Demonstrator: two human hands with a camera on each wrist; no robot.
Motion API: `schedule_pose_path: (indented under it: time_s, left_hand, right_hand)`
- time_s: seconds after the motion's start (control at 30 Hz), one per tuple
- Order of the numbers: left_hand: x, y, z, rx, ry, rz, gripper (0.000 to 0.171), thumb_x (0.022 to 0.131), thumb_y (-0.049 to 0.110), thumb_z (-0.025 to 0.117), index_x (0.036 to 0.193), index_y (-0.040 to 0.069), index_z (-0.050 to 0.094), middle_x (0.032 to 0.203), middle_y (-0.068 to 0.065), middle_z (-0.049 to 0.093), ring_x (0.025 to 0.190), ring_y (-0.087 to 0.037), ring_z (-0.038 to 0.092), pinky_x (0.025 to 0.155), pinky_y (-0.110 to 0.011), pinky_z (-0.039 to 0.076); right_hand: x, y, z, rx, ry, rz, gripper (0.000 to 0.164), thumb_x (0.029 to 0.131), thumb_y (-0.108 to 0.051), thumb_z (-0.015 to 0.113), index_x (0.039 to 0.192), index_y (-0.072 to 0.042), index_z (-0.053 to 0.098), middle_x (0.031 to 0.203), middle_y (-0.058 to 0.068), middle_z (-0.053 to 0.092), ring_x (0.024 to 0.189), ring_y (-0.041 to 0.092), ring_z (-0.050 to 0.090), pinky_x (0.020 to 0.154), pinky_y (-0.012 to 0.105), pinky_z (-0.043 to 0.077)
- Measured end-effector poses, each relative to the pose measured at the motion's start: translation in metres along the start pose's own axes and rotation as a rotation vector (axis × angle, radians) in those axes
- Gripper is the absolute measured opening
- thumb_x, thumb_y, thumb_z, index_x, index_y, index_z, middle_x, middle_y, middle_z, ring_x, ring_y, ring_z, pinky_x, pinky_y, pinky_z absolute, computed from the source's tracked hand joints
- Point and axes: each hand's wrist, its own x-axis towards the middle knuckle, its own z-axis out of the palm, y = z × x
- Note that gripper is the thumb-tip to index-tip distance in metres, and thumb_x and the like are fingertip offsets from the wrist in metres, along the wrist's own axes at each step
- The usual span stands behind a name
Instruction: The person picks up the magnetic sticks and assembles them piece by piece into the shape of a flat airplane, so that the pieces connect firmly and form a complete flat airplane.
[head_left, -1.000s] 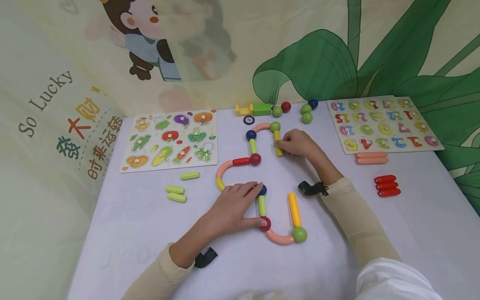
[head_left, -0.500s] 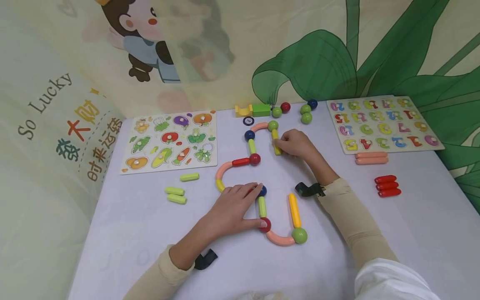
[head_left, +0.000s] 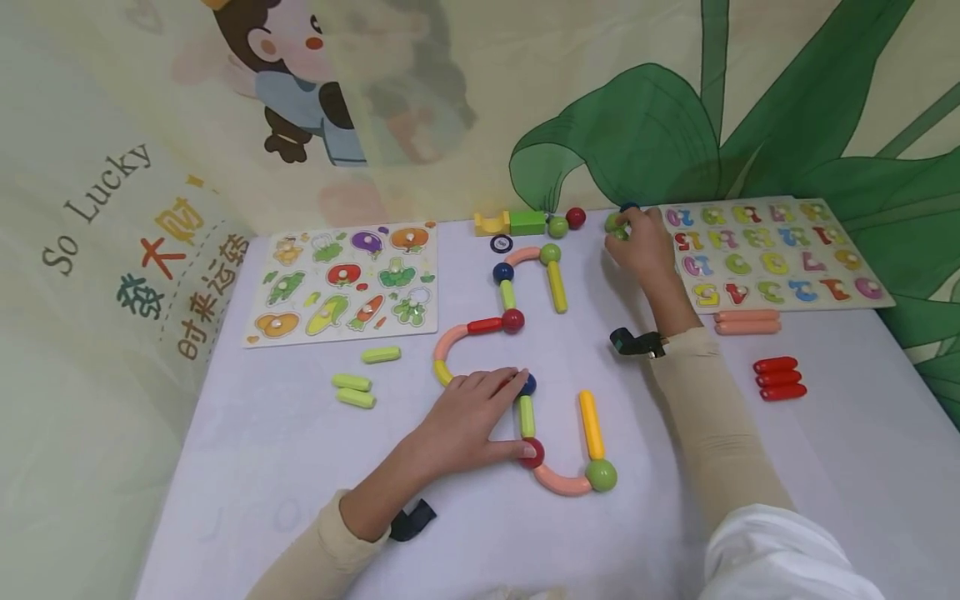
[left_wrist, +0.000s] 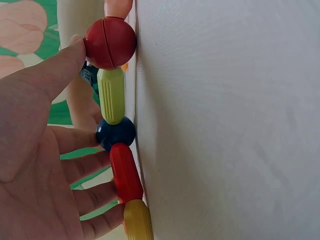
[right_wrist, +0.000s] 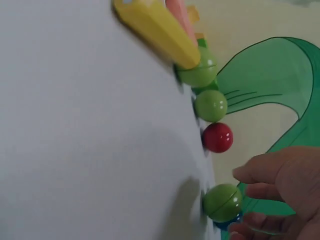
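Left hand (head_left: pixel 463 427) splayed against the toy chain (head_left: pixel 527 415), right hand (head_left: pixel 648 243) outstretched, unclosed beside a green ball (right_wrist: pixel 221 201)

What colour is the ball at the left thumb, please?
The ball is red, clearest in the left wrist view.

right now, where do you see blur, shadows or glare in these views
Right wrist: the yellow stick looks soft, the red ball carries small highlights, and a dark shadow lies on the tabletop beside the lowest green ball; left wrist: a soft grey shadow band runs along the row of pieces; head: the light looks mostly even, with faint shadow along the right sleeve.
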Motion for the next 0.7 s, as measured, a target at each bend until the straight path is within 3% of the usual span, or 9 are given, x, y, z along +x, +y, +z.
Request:
schedule_pose_path:
  time_s: [0.23, 0.37, 0.47, 0.6, 0.7]
  left_hand:
    - [0.002, 0.0, 0.001, -0.003, 0.0, 0.003, 0.091, 0.072, 0.071, 0.05, 0.142, 0.018, 0.029, 0.138, -0.003, 0.036, 0.122, -0.019, 0.035, 0.095, -0.04, 0.034]
    - [0.002, 0.001, 0.001, -0.001, 0.001, 0.006, 0.091, 0.072, 0.072, 0.047, 0.142, 0.018, 0.028, 0.139, -0.003, 0.036, 0.122, -0.019, 0.034, 0.095, -0.04, 0.034]
    - [0.002, 0.001, 0.0, 0.003, -0.004, 0.006, 0.092, 0.071, 0.073, 0.045, 0.143, 0.018, 0.028, 0.139, -0.003, 0.035, 0.123, -0.019, 0.034, 0.095, -0.04, 0.033]
    - [0.002, 0.001, 0.0, 0.009, -0.014, -0.003, 0.092, 0.071, 0.073, 0.046, 0.143, 0.019, 0.028, 0.139, -0.003, 0.035, 0.123, -0.019, 0.034, 0.095, -0.04, 0.034]
    - [0.003, 0.002, -0.001, 0.009, -0.022, -0.012, 0.093, 0.07, 0.074, 0.046, 0.143, 0.019, 0.027, 0.139, -0.003, 0.035, 0.123, -0.019, 0.034, 0.095, -0.041, 0.033]
  right_hand:
    - [-0.001, 0.014, 0.005, -0.019, -0.122, -0.024, 0.034, 0.085, -0.018, 0.057, 0.114, 0.001, 0.056, 0.108, 0.018, 0.046, 0.095, 0.031, 0.042, 0.08, 0.043, 0.04]
    - [-0.016, 0.012, 0.005, -0.012, -0.184, -0.055, 0.029, 0.083, -0.019, 0.064, 0.106, -0.001, 0.061, 0.102, 0.014, 0.052, 0.092, 0.029, 0.044, 0.08, 0.042, 0.04]
    - [-0.036, 0.006, 0.006, -0.028, -0.289, -0.075, 0.029, 0.081, -0.023, 0.068, 0.102, -0.005, 0.062, 0.096, 0.011, 0.054, 0.083, 0.025, 0.049, 0.071, 0.037, 0.044]
    - [-0.061, -0.005, 0.011, -0.016, -0.439, -0.082, 0.04, 0.077, -0.03, 0.072, 0.106, -0.007, 0.057, 0.091, 0.011, 0.053, 0.063, 0.023, 0.053, 0.054, 0.03, 0.047]
    - [-0.073, -0.014, 0.018, 0.012, -0.48, -0.057, 0.055, 0.073, -0.036, 0.074, 0.113, -0.008, 0.049, 0.09, 0.012, 0.051, 0.055, 0.023, 0.053, 0.049, 0.028, 0.047]
